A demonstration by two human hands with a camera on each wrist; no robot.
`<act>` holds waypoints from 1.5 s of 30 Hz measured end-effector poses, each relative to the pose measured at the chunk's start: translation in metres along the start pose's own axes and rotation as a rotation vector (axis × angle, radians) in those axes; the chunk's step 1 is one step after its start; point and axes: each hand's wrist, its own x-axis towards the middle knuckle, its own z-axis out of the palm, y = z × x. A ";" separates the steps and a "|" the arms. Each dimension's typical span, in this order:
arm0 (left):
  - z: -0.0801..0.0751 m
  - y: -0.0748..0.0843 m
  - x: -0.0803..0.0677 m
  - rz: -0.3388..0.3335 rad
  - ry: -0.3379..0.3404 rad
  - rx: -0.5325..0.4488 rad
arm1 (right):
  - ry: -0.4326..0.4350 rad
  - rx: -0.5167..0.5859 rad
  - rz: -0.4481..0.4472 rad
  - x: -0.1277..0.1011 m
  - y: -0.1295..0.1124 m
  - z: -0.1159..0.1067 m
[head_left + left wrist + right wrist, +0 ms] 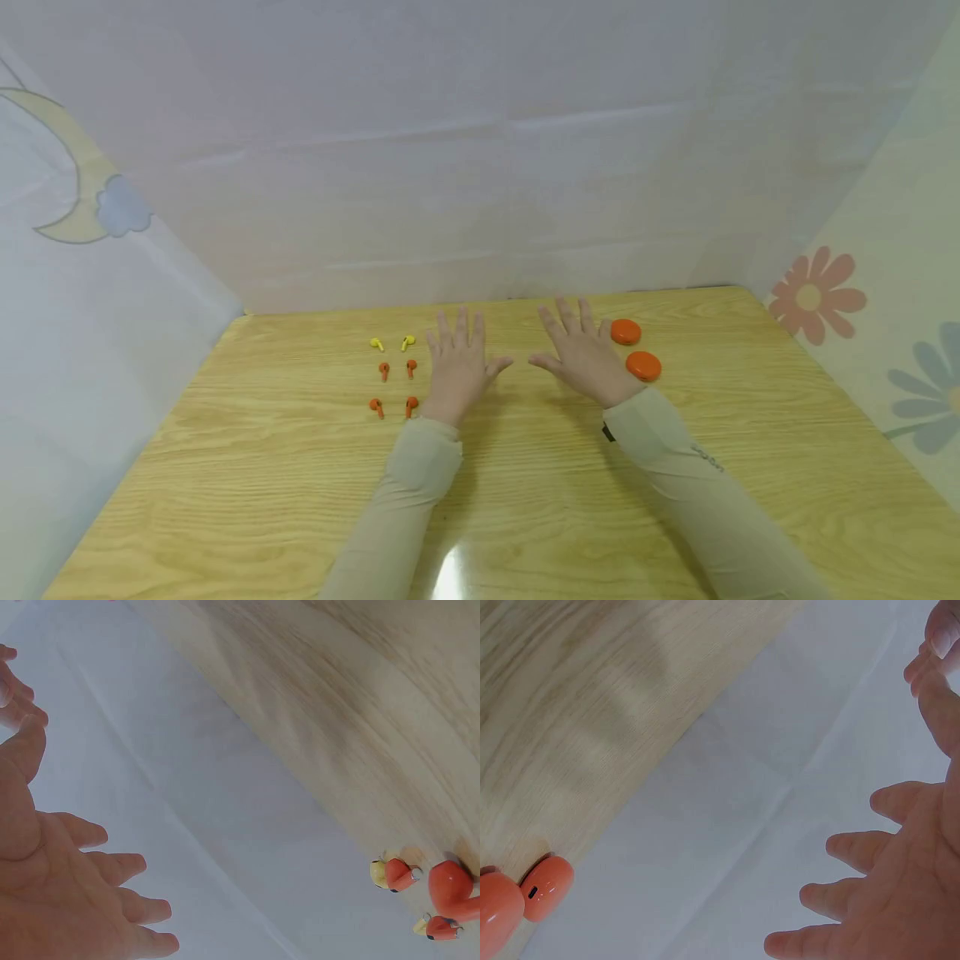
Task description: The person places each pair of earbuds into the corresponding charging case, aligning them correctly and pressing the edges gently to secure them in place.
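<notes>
The two sleeved forearms lay nearest the camera, reaching forward over the wooden table (247, 500), whose near half was bare and glossy. White sheeting (480, 167) walled the table at the back and along both sides, closing it in at three edges, with a moon print on the left and flowers on the right. The left hand (457, 367) and the right hand (581, 354) were spread side by side above the middle of the table, fingers straight and splayed, holding nothing; the wrist views showed both palms bare. Two round orange cases (634, 350) sat just beside the right hand's outer edge, the nearer one close to the wrist, the farther one by the fingertips. Six small earbuds lay in three pairs just left of the left hand: a yellow pair (392, 342) farthest, then two orange pairs (396, 387) nearer, none touched by the fingers (453, 327).
</notes>
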 end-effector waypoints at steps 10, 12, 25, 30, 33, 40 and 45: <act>0.000 -0.001 -0.003 -0.003 0.006 -0.005 | 0.000 -0.010 -0.008 -0.004 -0.002 -0.004; 0.000 -0.001 -0.003 -0.004 0.004 -0.015 | 0.004 -0.009 -0.011 -0.005 -0.002 -0.004; 0.002 0.003 -0.002 0.009 -0.025 -0.003 | 0.007 -0.037 -0.008 -0.009 0.003 -0.004; 0.002 0.002 -0.001 0.014 -0.045 -0.040 | 0.008 -0.036 -0.010 -0.011 0.005 -0.009; -0.001 0.001 -0.001 0.007 -0.071 -0.071 | 0.009 -0.027 -0.010 -0.013 0.007 -0.011; -0.004 0.003 -0.004 0.012 -0.134 -0.145 | -0.008 0.014 0.004 -0.018 0.011 -0.017; -0.004 0.005 -0.005 0.004 -0.145 -0.297 | -0.009 0.020 0.011 -0.025 0.014 -0.024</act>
